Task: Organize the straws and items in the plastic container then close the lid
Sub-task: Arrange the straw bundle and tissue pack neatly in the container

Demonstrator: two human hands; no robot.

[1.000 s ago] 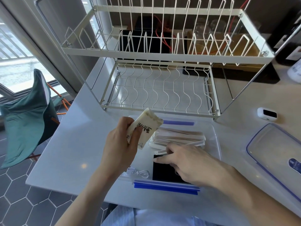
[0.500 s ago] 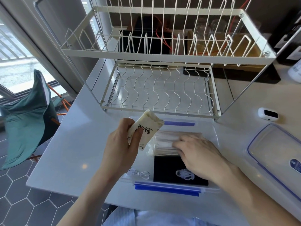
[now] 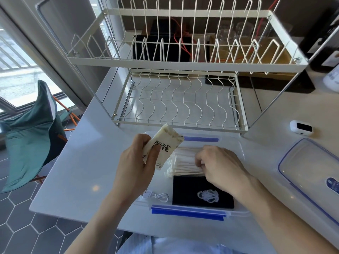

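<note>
- A cream packet (image 3: 163, 146) is gripped by the left hand (image 3: 136, 166), fingers clamped on it, above the container's left side.
- The straws (image 3: 184, 164) lie in the plastic container (image 3: 240, 147) on the counter (image 3: 77, 162); the right hand (image 3: 219, 166) rests on them, fingers curled over the bundle.
- The lid (image 3: 311, 167) lies at the far right, apart.

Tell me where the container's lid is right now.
In the head view the lid lies flat on the table at the far right, apart from the container, just below the small white device.
</note>
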